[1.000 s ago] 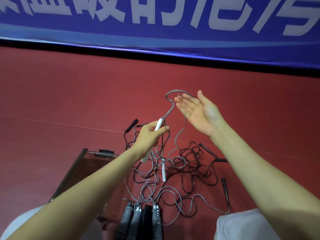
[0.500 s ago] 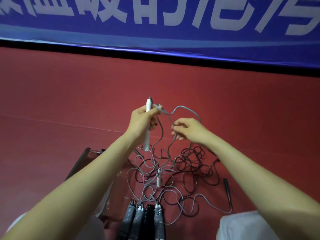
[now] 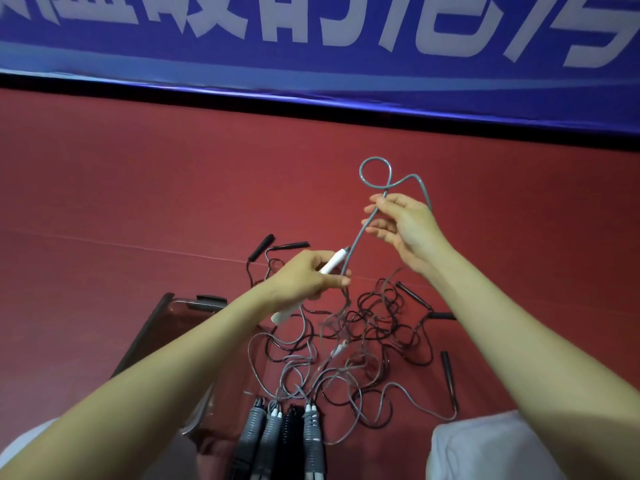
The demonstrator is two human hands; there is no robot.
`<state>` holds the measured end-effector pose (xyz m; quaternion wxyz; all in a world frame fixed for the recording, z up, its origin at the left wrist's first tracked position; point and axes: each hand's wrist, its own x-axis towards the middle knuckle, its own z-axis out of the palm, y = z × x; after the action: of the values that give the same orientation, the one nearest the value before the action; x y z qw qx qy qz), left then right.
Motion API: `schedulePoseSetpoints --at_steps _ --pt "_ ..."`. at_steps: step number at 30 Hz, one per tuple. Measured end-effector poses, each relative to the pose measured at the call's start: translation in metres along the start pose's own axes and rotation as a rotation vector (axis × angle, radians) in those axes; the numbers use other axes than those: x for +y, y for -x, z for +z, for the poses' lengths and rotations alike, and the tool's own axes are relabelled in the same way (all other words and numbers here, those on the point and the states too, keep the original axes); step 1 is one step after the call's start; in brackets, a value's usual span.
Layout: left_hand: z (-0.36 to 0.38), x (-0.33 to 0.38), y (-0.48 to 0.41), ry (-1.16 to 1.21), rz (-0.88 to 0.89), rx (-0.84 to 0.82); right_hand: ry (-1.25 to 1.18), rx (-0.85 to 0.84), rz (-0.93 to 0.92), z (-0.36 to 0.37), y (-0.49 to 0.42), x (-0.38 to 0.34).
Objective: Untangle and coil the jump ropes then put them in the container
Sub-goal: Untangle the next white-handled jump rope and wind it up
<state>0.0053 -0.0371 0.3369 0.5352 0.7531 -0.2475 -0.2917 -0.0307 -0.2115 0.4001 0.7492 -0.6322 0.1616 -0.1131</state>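
My left hand (image 3: 306,280) grips a white jump-rope handle (image 3: 331,265) that slants up to the right. Its grey rope (image 3: 360,233) runs up to my right hand (image 3: 403,226), which pinches it high above the floor; a small loop (image 3: 375,173) stands above those fingers. Below both hands lies a tangle of grey and black ropes (image 3: 367,337) on the red floor, with a second white handle (image 3: 337,349) inside it. A clear plastic container (image 3: 173,313) sits at the lower left, partly hidden by my left forearm.
Several grey and black ribbed handles (image 3: 287,431) lie side by side at the bottom middle. Slim black handles lie around the tangle at the back left (image 3: 263,245), the right (image 3: 414,294) and the far right (image 3: 448,379). A blue banner (image 3: 311,46) runs along the back.
My right hand has risen up and to the right, drawing the grey rope out with a loop above it. My left hand has dropped lower and tilted the white handle.
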Motion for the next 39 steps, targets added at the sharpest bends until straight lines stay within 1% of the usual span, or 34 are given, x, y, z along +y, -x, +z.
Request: schedulePoseSetpoints --at_steps 2,3,4,5,6,7,9,10,11,12,15,17,18,19,21,23,24,25,27,29,31,34,36,37,38,39 --pt "0.004 -0.004 -0.001 -0.153 0.037 0.141 -0.037 -0.016 0.010 0.001 0.000 0.003" --pt "0.005 -0.004 -0.001 -0.164 0.061 0.231 -0.071 -0.031 0.025 0.003 0.000 0.004" --pt "0.006 -0.002 -0.001 -0.110 0.081 0.305 -0.082 -0.053 0.058 0.005 0.000 0.005" --pt "0.005 0.000 -0.001 0.002 0.095 0.357 -0.055 -0.084 0.110 0.007 0.000 0.008" --pt "0.004 0.004 -0.002 0.124 0.104 0.381 0.034 -0.141 0.169 0.009 0.002 0.012" --pt "0.004 0.008 -0.002 0.219 0.113 0.388 0.186 -0.231 0.219 0.011 0.005 0.017" --pt "0.007 0.018 -0.001 0.332 0.131 0.395 0.490 -0.433 0.261 0.014 0.013 0.028" --pt "0.008 0.023 -0.001 0.366 0.134 0.408 0.571 -0.493 0.262 0.016 0.016 0.034" --pt "0.008 0.026 -0.001 0.396 0.135 0.427 0.613 -0.503 0.248 0.018 0.018 0.040" --pt "0.007 0.028 -0.002 0.436 0.132 0.446 0.656 -0.463 0.210 0.020 0.018 0.045" --pt "0.000 0.031 -0.002 0.554 0.112 0.475 0.844 -0.286 0.027 0.025 0.017 0.057" --pt "-0.002 0.030 -0.002 0.548 0.109 0.476 0.845 -0.195 -0.160 0.026 0.020 0.059" --pt "-0.001 0.030 -0.001 0.533 0.110 0.473 0.814 -0.178 -0.246 0.027 0.021 0.058" --pt "-0.001 0.030 0.001 0.516 0.113 0.471 0.781 -0.188 -0.285 0.027 0.022 0.057" --pt "0.000 0.030 0.002 0.475 0.111 0.481 0.773 -0.239 -0.229 0.030 0.023 0.056" --pt "-0.001 0.028 0.002 0.447 0.115 0.521 0.837 -0.233 -0.191 0.032 0.019 0.056" --pt "-0.002 0.027 0.001 0.435 0.120 0.534 0.805 -0.235 -0.148 0.032 0.018 0.053" --pt "-0.004 0.024 0.000 0.414 0.116 0.531 0.693 -0.233 -0.090 0.032 0.016 0.050" --pt "-0.005 0.016 -0.003 0.360 0.062 0.461 0.363 -0.189 0.014 0.030 0.014 0.037" --pt "-0.001 0.005 -0.003 0.277 -0.021 0.338 0.126 -0.142 0.024 0.024 0.011 0.022" --pt "0.007 -0.005 -0.001 0.226 -0.064 0.214 -0.061 -0.115 0.015 0.017 0.007 0.010" --pt "0.014 -0.008 -0.001 0.350 -0.094 0.100 -0.339 -0.039 0.034 0.007 0.000 -0.003" --pt "0.016 -0.007 0.000 0.306 -0.072 0.040 -0.487 -0.003 0.052 0.002 -0.003 -0.007" --pt "0.019 -0.005 0.000 0.290 -0.045 0.039 -0.540 0.000 0.072 0.000 -0.003 -0.007" --pt "0.022 -0.003 0.000 0.293 -0.014 0.078 -0.571 -0.006 0.099 0.000 -0.003 -0.006" --pt "0.024 -0.002 -0.001 0.309 0.018 0.150 -0.579 -0.021 0.126 0.000 -0.002 -0.006"
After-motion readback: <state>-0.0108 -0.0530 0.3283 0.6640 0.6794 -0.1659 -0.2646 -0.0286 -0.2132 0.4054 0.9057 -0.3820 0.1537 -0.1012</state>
